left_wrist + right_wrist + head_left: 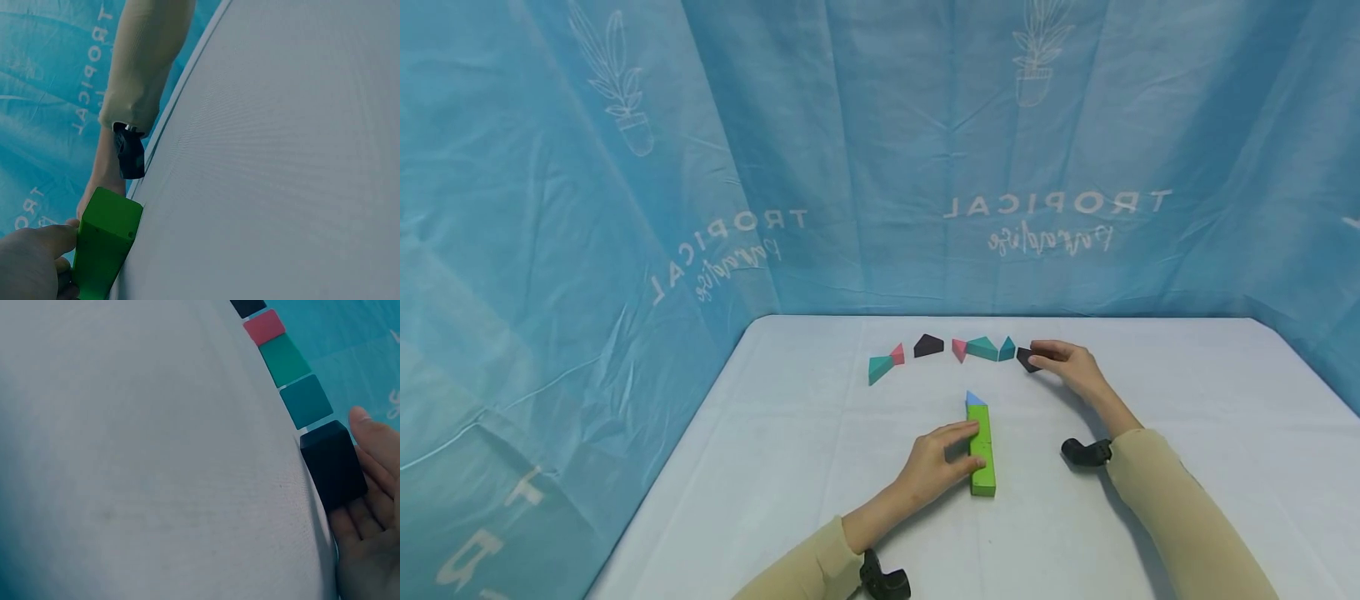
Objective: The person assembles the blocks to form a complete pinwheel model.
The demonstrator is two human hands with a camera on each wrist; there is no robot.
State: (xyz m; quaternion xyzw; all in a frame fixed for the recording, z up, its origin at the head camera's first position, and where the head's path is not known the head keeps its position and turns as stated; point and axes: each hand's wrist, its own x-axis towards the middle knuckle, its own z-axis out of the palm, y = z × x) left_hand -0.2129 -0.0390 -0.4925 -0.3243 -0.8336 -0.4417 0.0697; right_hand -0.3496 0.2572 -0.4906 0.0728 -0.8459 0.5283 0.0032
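Two bright green blocks [982, 471] lie end to end in the middle of the white table, with a small light-blue wedge [974, 399] at their far end. My left hand [934, 462] rests its fingertips along the left side of the green blocks, its fingers spread apart. In the left wrist view one green block [106, 244] stands close beside that hand. Farther back to the right, my right hand [1071, 367] holds a black block [334, 465] between thumb and fingers, at the right end of a row of pieces.
A curved row holds a teal wedge [880, 368], two pink pieces [959, 350], another black block [928, 345], a green-teal block [982, 348] and a darker teal piece [1007, 350]. Blue printed curtains [880, 167] stand behind and left. Black wrist cameras [1084, 452] protrude from the sleeves.
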